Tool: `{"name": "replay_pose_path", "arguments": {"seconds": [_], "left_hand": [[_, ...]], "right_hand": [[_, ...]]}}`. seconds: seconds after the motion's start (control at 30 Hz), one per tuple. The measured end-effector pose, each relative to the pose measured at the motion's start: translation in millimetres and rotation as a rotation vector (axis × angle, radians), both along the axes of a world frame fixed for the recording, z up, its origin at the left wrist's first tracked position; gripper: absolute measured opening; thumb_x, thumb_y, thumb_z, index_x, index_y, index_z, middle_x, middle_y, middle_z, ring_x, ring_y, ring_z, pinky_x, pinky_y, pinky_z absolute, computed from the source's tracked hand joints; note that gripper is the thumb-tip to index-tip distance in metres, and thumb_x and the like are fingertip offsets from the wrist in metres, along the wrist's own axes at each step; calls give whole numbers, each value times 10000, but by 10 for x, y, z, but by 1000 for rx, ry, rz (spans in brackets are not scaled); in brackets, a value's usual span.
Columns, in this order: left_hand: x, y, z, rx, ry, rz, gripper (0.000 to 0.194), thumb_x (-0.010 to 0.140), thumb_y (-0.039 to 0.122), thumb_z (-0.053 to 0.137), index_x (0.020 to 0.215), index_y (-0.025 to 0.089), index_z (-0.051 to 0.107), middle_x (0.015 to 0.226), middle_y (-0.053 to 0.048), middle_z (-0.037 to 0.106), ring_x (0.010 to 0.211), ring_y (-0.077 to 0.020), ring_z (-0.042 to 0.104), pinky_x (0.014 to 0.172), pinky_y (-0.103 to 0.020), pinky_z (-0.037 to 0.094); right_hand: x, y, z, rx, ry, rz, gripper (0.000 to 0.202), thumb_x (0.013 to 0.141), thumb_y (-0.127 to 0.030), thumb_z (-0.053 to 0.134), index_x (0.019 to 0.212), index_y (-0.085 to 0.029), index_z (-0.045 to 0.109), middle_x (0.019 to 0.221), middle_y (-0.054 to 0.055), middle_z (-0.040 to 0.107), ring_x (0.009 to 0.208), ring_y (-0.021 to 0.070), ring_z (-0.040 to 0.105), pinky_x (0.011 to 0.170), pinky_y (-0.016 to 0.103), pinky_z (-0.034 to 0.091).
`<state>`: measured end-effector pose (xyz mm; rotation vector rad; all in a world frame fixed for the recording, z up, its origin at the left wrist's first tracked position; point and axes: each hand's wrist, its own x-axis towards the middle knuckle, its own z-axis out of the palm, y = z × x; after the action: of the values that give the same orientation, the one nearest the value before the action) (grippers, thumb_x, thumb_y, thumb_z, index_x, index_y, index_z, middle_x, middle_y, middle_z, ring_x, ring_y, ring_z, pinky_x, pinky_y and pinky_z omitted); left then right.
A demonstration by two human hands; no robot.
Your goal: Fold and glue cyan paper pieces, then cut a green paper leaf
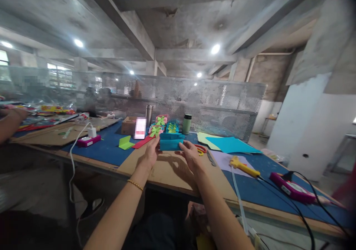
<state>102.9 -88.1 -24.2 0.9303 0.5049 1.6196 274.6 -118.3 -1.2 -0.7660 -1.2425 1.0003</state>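
A folded piece of blue paper (170,143) is held up over the cardboard sheet (178,168) on the table. My left hand (152,150) grips its left end, and a gold bead bracelet circles that wrist. At the other end, my right hand (190,154) has its fingers closed on the paper's right edge. Just beyond the paper lie decorated pieces in pink, blue and green (161,121). Red-handled scissors (201,149) rest right of my right hand, partly hidden, beside a dark blade-like tool (211,158).
A yellow glue gun (246,167) with its cord lies right, near a purple power strip (292,189). Blue paper sheets (233,145), a green bottle (187,124), a steel flask (149,113) and a cardboard box (128,125) stand farther back. Another person's arm (11,120) shows at left.
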Motion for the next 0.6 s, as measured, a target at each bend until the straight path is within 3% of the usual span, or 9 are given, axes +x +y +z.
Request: {"name": "replay_pose_path", "arguments": {"seconds": [0.13,0.27,0.4,0.5,0.6], "left_hand": [[10,-61,32,38,117,-5,510,588,477,892,924,149,694,838,-62,723,760,-196,678,517,-211,452],[7,-68,50,18,72,-19,539,515,428,930,898,143,681,865,-63,731,770,-197,686,555,-231,511],[-1,-48,45,11,35,-19,545,508,419,937,907,136,696,833,-58,733,754,-191,686,594,-256,543],[-7,-36,29,25,37,-1,522,519,415,932,897,137,703,782,-42,722,711,-177,674,580,-247,531],[-7,-32,5,53,91,3,459,560,425,911,853,139,705,737,-23,701,655,-153,643,569,-235,511]], "right_hand": [[16,75,-42,18,-2,10,479,618,-503,834,934,-179,674,967,59,724,853,217,685,711,357,606],[14,67,-41,10,-40,14,489,613,-517,835,933,-178,689,982,69,728,849,223,682,669,339,600],[0,-7,2,-1,-79,13,456,686,-538,791,957,-180,712,1011,74,732,837,200,678,682,305,579],[29,-11,10,-56,-73,-87,463,737,-613,716,898,-179,720,919,90,739,802,213,682,637,295,552],[109,51,-17,-11,-72,-300,451,790,-633,631,850,-190,698,898,104,741,824,235,684,629,304,524]]}}
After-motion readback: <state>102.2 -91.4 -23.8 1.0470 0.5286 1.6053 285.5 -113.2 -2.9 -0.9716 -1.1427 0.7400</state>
